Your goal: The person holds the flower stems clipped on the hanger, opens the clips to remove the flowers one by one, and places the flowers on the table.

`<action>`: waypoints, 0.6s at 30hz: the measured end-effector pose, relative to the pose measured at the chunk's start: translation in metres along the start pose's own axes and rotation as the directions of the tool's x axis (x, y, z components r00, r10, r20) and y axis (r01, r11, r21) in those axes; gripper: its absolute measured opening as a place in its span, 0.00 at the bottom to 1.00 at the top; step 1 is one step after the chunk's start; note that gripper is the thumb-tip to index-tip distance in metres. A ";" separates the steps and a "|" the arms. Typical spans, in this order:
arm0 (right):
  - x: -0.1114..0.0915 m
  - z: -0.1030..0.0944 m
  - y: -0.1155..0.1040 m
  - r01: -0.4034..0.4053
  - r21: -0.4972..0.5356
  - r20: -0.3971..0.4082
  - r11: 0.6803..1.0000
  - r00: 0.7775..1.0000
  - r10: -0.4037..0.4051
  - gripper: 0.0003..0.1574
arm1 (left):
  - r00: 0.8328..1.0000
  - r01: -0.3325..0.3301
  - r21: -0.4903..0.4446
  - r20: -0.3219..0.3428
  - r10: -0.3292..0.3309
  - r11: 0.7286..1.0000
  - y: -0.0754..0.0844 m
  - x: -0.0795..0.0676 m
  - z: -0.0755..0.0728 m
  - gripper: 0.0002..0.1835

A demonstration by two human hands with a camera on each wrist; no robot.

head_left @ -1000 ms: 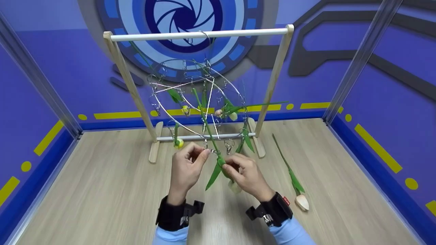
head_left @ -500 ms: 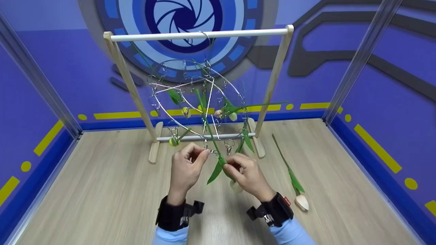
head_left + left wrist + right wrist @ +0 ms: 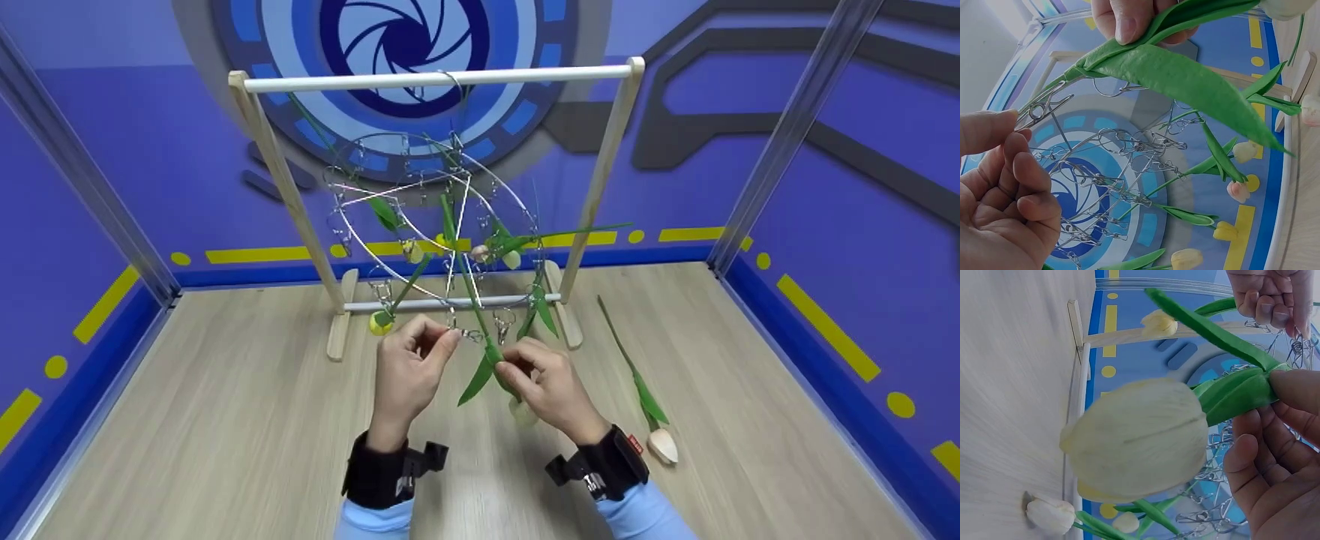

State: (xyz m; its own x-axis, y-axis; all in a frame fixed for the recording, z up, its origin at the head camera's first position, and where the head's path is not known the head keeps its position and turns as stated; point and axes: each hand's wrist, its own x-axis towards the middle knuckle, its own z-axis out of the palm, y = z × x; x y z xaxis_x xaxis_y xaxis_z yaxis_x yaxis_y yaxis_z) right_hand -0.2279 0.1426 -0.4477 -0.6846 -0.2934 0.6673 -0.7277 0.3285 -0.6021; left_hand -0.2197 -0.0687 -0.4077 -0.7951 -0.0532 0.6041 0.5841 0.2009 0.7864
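Note:
My left hand pinches a metal clip between thumb and fingertips at the front of a round wire hanger. Just to the right, my right hand pinches an artificial tulip where its green leaves meet the stem. This tulip's cream-white bloom points down toward me, and its stem rises up across the hanger. In the left wrist view the clip's tip lies right alongside the stem. A second tulip, pale peach, lies on the table to the right.
The hanger hangs from the white bar of a wooden rack. Several tulips hang from its clips, among them a yellow one at front left. An unused clip dangles right of my left hand. Blue walls enclose the table.
My right hand and the white tulip have shifted slightly right, and its stem has drawn a little away from the clip. The yellow tulip at front left has swung round. My left hand stays put.

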 end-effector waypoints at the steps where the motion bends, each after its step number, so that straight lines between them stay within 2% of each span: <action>1: 0.000 0.000 0.000 0.000 0.002 0.001 1.000 1.000 0.000 0.04 | 1.000 -0.003 -0.001 0.000 0.003 1.000 0.000 0.000 0.000 0.06; 5: 0.000 -0.002 0.000 0.006 0.008 -0.001 1.000 1.000 -0.006 0.05 | 1.000 0.000 0.004 0.007 0.000 1.000 0.001 0.000 -0.001 0.06; 12: -0.001 -0.003 -0.001 0.030 0.010 -0.016 1.000 0.999 -0.030 0.05 | 0.999 0.041 0.030 0.016 -0.041 0.999 0.001 0.000 -0.002 0.05; 18: -0.003 -0.002 0.003 0.061 0.012 -0.023 0.998 0.998 -0.061 0.10 | 0.999 0.044 0.059 -0.004 -0.044 0.997 0.001 0.000 -0.002 0.04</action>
State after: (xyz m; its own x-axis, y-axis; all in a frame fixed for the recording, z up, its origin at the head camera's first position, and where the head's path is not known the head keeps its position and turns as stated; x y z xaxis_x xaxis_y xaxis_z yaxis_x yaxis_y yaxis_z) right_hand -0.2275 0.1463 -0.4504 -0.6380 -0.2916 0.7127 -0.7685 0.2995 -0.5654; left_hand -0.2184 -0.0703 -0.4064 -0.8197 -0.0655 0.5691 0.5375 0.2557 0.8036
